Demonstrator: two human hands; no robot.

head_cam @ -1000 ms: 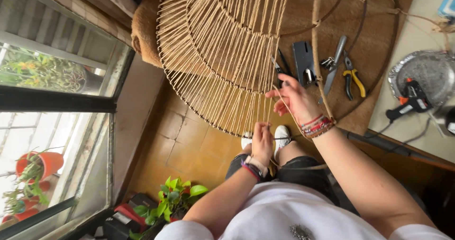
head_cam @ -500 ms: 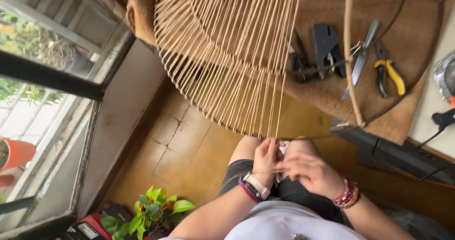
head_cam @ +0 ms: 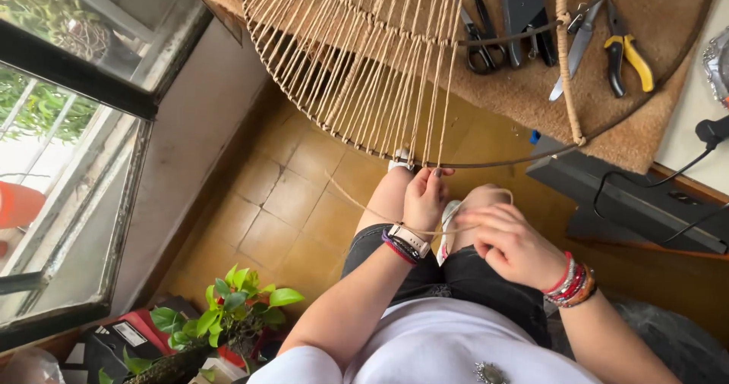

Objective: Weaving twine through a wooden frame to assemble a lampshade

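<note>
Tan cord (head_cam: 395, 218) is pinched by the left hand (head_cam: 425, 196) just under the rim of the round wire frame (head_cam: 364, 65), where the last wound strands end. The right hand (head_cam: 512, 243) is closed loosely on the same cord over the lap, fingers curled around a loop of it. Judged from this, a wrapping or knotting step at the rim is in hand; the next move would call for steady tension and a neat pass around the metal ring. Beyond the frame, scissors (head_cam: 480, 27), a black stapler-like tool (head_cam: 525, 8) and yellow-handled pliers (head_cam: 626, 46) lie on a brown mat (head_cam: 645, 126). Lower left, a black box with a white label (head_cam: 121, 337) is seen beside a potted plant (head_cam: 228, 316); its print is too small to read.
</note>
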